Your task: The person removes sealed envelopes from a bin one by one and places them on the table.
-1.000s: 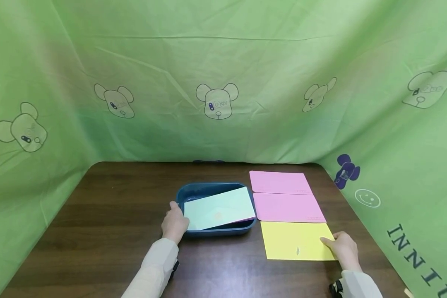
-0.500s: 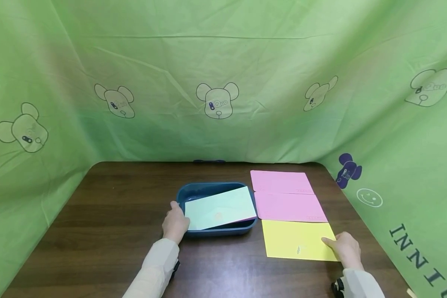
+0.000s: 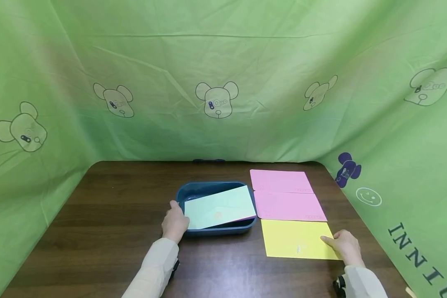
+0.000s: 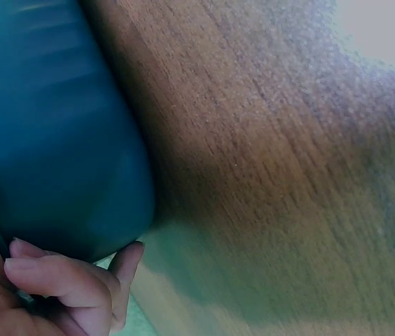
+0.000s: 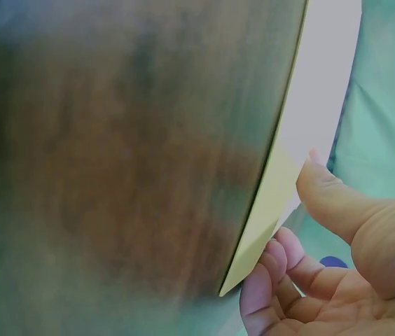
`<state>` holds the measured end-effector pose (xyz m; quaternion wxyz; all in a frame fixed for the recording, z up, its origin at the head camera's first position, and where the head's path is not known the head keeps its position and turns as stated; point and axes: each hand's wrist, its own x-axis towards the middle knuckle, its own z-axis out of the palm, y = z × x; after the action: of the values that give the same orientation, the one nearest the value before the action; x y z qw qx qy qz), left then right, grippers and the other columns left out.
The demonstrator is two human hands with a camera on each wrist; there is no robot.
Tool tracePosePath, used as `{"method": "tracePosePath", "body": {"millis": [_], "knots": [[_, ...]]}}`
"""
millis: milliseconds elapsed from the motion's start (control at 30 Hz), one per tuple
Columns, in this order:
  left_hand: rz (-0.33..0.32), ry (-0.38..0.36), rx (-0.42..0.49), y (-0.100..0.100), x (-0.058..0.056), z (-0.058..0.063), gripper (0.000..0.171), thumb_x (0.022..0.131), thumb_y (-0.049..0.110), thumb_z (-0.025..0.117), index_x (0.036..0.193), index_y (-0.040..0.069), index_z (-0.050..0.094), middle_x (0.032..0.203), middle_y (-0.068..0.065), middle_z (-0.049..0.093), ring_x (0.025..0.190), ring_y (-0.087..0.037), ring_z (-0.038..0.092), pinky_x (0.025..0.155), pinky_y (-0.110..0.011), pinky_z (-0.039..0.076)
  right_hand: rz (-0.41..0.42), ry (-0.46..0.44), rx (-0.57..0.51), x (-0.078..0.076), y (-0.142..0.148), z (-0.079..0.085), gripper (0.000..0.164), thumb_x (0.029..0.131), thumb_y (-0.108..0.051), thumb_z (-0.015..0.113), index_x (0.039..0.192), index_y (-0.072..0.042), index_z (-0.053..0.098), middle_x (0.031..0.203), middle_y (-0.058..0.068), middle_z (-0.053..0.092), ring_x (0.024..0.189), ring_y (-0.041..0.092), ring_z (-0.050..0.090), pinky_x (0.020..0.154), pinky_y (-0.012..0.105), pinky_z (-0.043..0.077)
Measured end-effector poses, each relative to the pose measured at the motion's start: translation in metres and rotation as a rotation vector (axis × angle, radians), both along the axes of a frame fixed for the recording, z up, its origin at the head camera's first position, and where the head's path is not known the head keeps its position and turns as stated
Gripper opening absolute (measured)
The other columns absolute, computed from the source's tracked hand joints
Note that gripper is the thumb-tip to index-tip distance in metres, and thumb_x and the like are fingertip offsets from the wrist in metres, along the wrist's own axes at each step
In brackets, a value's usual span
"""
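Observation:
My left hand (image 3: 175, 223) grips the left end of a dark blue plastic tray (image 3: 217, 232), thumb over the rim. In the left wrist view, the fingers (image 4: 68, 283) curl against the outside of the tray wall (image 4: 64, 140). Inside the tray a pale mint envelope (image 3: 219, 207) lies slanted, and a purple edge (image 3: 246, 219) peeks out beneath it. On the right, my right hand (image 3: 344, 247) pinches the right edge of a yellow envelope (image 3: 290, 240). Its thumb (image 5: 323, 192) lies on top, with the other fingers bent at the edge and partly hidden.
Two pink envelopes (image 3: 282, 181) with small printed boxes lie flat in a column beyond the yellow one, beside the tray. Everything rests on a dark wooden table (image 3: 115, 215). A green cloth (image 3: 164, 54) with bear drawings hangs around its back and sides.
The yellow envelope's near right corner has shifted slightly to the right along with my right hand. My left hand and the tray stay in place.

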<state>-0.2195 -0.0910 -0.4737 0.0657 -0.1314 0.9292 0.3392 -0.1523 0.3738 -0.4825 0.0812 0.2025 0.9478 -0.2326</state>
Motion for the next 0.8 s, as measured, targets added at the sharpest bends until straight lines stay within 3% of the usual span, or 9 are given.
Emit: {"method": "tracePosePath", "body": {"millis": [533,667,800], "knots": [[-0.007,-0.003,0.020,-0.001,0.001,0.004,0.049,0.085,0.004,0.053,0.128,-0.008,0.033,0.099,-0.029,0.061,0.072,-0.030,0.058,0.055,-0.036,0.042,-0.004,-0.012,-0.060,-0.002,0.002,0.001,0.051,0.081,-0.034,0.068,0.090,0.014,0.056,0.086,0.025,0.061,0.079,0.031,0.056,0.064,0.033,0.043],[-0.004,0.000,0.021,-0.002,0.001,0.003,0.048,0.085,0.004,0.053,0.127,-0.008,0.033,0.099,-0.028,0.061,0.072,-0.030,0.058,0.055,-0.036,0.042,-0.018,-0.015,-0.089,-0.004,0.004,-0.001,0.045,0.083,-0.039,0.065,0.073,0.004,0.055,0.068,0.012,0.054,0.068,0.024,0.051,0.061,0.030,0.038],[0.001,-0.001,0.006,-0.002,0.001,0.001,0.050,0.085,0.005,0.053,0.129,-0.009,0.033,0.103,-0.029,0.061,0.075,-0.032,0.061,0.058,-0.039,0.045,-0.086,0.150,-0.004,-0.005,-0.009,-0.004,0.047,0.088,-0.038,0.060,0.077,0.008,0.057,0.072,0.024,0.057,0.075,0.039,0.051,0.072,0.044,0.039]]}}
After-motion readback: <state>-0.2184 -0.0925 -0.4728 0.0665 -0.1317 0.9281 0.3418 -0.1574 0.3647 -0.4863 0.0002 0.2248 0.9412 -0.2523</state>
